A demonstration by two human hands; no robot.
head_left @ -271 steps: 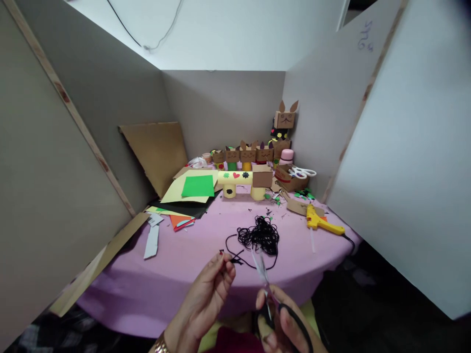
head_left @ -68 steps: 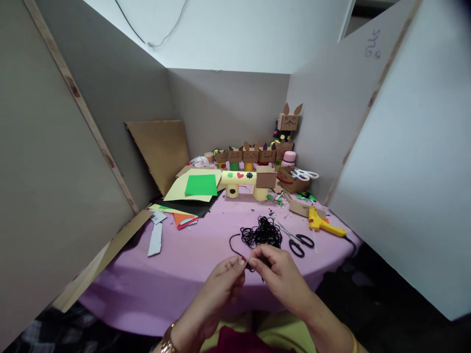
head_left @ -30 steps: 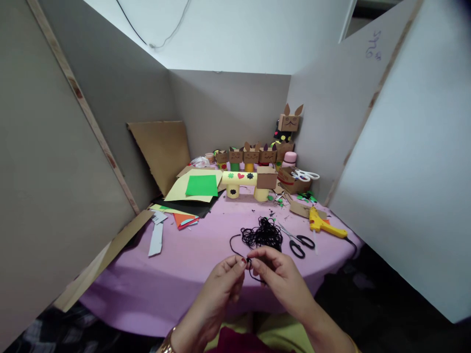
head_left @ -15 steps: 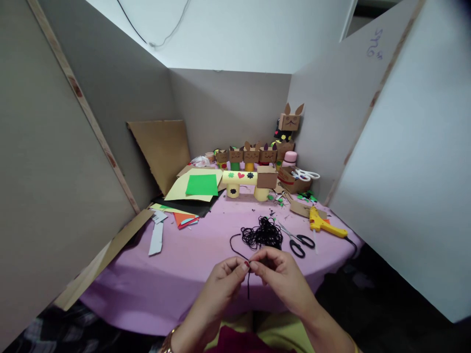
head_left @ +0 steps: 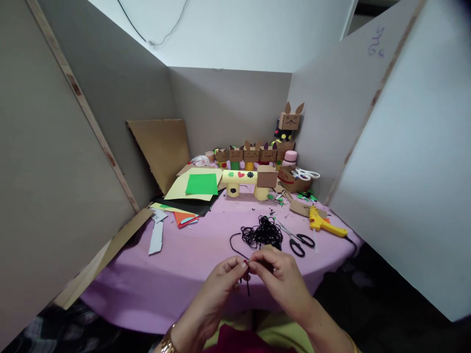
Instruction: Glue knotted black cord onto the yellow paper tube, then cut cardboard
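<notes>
My left hand point(head_left: 225, 280) and my right hand point(head_left: 281, 275) meet fingertip to fingertip near the table's front edge. Both pinch a black cord point(head_left: 239, 252) between thumb and fingers. Short lengths of it hang below the fingertips, and one strand runs back to a loose tangled heap of black cord point(head_left: 264, 233) just beyond my hands. To the right of that heap, black-handled scissors point(head_left: 297, 241) lie with their blades pointing to it. The exact crossing of the cord between my fingers is hidden.
A yellow paper animal point(head_left: 241, 179) with a cardboard box head stands mid-table. At right lie a yellow glue gun point(head_left: 326, 225) and a box point(head_left: 292, 182) holding white scissors point(head_left: 307, 174). Coloured paper point(head_left: 201, 184) is stacked left. Grey panels point(head_left: 228, 108) wall the table point(head_left: 176, 294).
A second short piece of cord now hangs beneath my left fingertips, and the left fingers have shifted slightly under it. My right hand stays nearly in place.
</notes>
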